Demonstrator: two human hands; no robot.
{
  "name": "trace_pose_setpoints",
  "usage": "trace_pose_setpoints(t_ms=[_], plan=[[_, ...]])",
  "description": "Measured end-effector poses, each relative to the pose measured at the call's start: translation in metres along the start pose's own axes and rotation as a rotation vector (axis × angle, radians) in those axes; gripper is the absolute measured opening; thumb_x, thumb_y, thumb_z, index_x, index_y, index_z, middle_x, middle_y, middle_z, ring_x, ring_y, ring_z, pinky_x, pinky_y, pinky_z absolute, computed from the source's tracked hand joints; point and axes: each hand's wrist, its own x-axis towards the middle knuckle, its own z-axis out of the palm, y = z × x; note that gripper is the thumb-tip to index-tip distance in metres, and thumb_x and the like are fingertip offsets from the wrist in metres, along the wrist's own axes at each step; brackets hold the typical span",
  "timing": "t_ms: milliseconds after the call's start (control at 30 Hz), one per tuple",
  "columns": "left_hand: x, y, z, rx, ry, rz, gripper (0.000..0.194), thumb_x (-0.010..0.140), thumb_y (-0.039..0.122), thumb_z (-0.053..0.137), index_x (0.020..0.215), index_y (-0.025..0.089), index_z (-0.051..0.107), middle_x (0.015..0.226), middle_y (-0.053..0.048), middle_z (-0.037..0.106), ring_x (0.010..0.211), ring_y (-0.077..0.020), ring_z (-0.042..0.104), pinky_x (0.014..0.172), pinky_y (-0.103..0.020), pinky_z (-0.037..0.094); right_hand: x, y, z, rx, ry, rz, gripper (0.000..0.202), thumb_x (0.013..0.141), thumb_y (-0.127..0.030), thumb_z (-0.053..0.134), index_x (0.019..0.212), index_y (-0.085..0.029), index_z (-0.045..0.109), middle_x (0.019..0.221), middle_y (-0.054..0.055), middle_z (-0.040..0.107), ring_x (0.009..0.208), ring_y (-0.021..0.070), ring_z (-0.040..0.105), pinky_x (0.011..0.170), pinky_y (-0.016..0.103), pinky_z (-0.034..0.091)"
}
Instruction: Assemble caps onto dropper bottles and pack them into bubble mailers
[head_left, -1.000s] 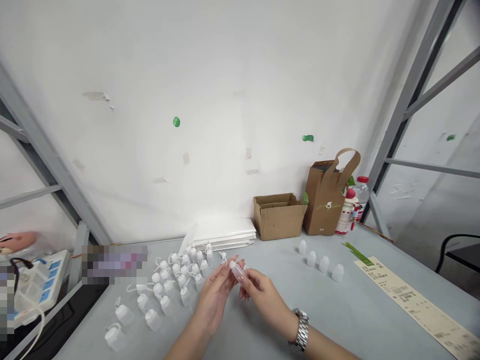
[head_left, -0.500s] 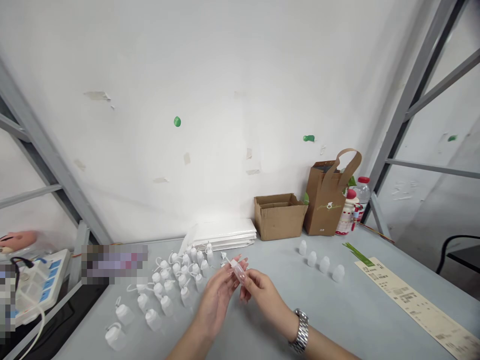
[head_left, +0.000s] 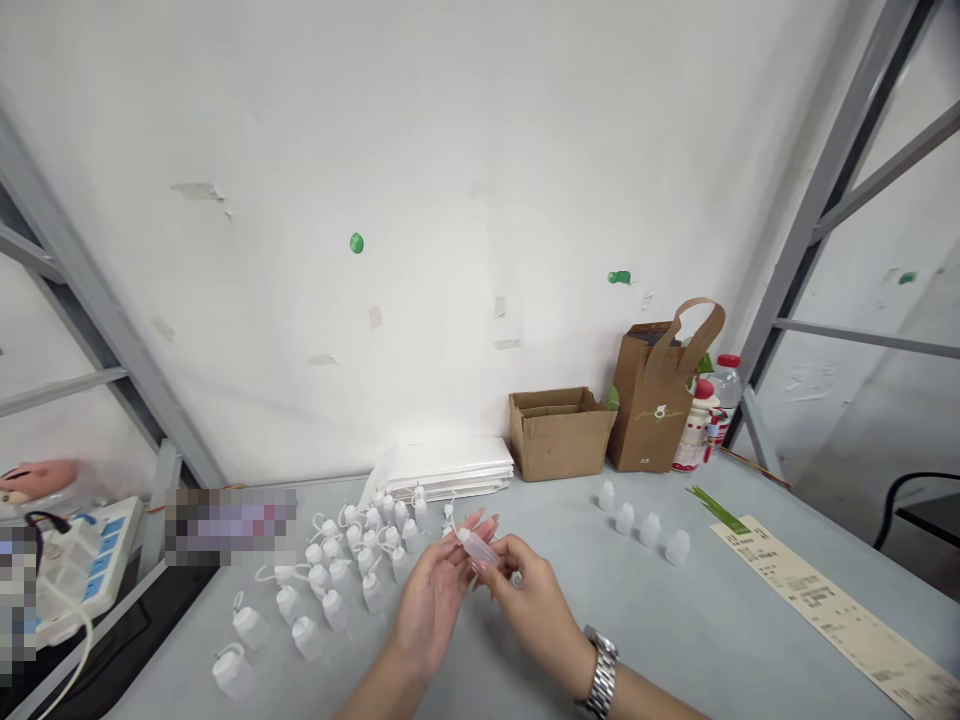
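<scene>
A small translucent squeeze bottle [head_left: 480,548] with a strap on its cap lies tilted between my hands. My left hand [head_left: 433,602] supports it near the cap end, with the thumb at the cap and the fingers stretched out behind. My right hand [head_left: 529,592] grips the body near its base between thumb and fingers. Left of my hands stand several similar white capped bottles [head_left: 334,610], many with loop straps. A few small translucent pieces without straps [head_left: 649,530] stand in a slanting row to the right.
At the back are a white stack of flat packets [head_left: 450,465], an open cardboard box [head_left: 566,445], a brown paper bag [head_left: 651,410] and drink bottles [head_left: 726,385]. A long printed paper strip [head_left: 832,600] lies right. A power strip [head_left: 97,570] sits far left.
The bottle has tilted flatter, its base end swinging up and to the right. My right hand has shifted slightly with it, and the left fingers spread a little more behind it.
</scene>
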Motion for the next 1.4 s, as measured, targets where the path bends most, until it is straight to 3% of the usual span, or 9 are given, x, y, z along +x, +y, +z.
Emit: trace_pose_setpoints(t_ms=[300,500,667,900,1133,1267,1400], plan=[[0.003,-0.003,-0.001,0.009,-0.002,-0.007,0.034,0.082,0.028,0.043,0.108,0.017,0.062,0.115,-0.009,0.062,0.118,-0.0262,0.045,0.100,-0.041,0.027,0.000,0.002,0.001,0.050,0.016,0.021,0.025,0.080,-0.040,0.053,0.076,-0.016,0.056,0.072,0.003,0.064,0.066,0.0161,0.058,0.061,0.026,0.042],[0.001,-0.002,0.002,0.076,0.029,0.010,0.029,0.076,0.027,0.050,0.099,0.016,0.064,0.109,-0.009,0.065,0.116,-0.0271,0.046,0.095,-0.038,0.033,0.007,0.003,0.003,0.387,-0.056,0.130,0.035,0.069,-0.050,0.063,0.065,-0.017,0.052,0.058,0.002,0.062,0.053,0.0135,0.055,0.052,0.026,0.042],[-0.002,0.000,0.006,0.132,0.048,0.037,0.029,0.075,0.031,0.052,0.096,0.015,0.064,0.103,-0.010,0.066,0.111,-0.0286,0.050,0.089,-0.038,0.037,0.009,-0.001,-0.001,0.592,-0.158,0.203,0.037,0.062,-0.048,0.069,0.059,-0.016,0.052,0.053,0.003,0.063,0.050,0.0137,0.056,0.051,0.025,0.041],[-0.001,0.002,0.007,-0.002,0.028,-0.032,0.028,0.077,0.027,0.049,0.097,0.014,0.063,0.094,-0.010,0.067,0.095,-0.0221,0.057,0.081,-0.032,0.040,0.009,-0.002,-0.002,0.685,-0.179,0.202,0.036,0.064,-0.045,0.070,0.056,-0.015,0.052,0.053,0.004,0.063,0.052,0.0137,0.058,0.049,0.024,0.039],[0.000,0.000,0.007,0.003,0.013,-0.029,0.024,0.080,0.024,0.044,0.098,0.018,0.059,0.082,-0.005,0.066,0.064,-0.0168,0.058,0.054,-0.029,0.041,0.009,0.001,0.000,0.681,-0.213,0.170,0.035,0.065,-0.045,0.069,0.058,-0.015,0.052,0.053,0.003,0.063,0.051,0.0133,0.057,0.049,0.023,0.039],[-0.001,0.000,0.008,0.028,0.004,0.005,0.017,0.081,0.026,0.046,0.085,0.019,0.061,0.087,-0.006,0.067,0.082,-0.0203,0.060,0.061,-0.029,0.042,0.010,0.001,0.000,0.617,-0.200,0.140,0.036,0.065,-0.048,0.068,0.061,-0.015,0.052,0.055,0.003,0.063,0.050,0.0123,0.054,0.051,0.025,0.040],[-0.002,0.001,0.006,0.062,0.026,0.035,0.023,0.080,0.030,0.049,0.092,0.017,0.064,0.103,-0.009,0.066,0.106,-0.0255,0.053,0.079,-0.033,0.041,0.007,0.002,0.002,0.471,-0.093,0.088,0.035,0.068,-0.049,0.065,0.066,-0.017,0.052,0.061,0.001,0.062,0.055,0.0126,0.055,0.055,0.025,0.042]])
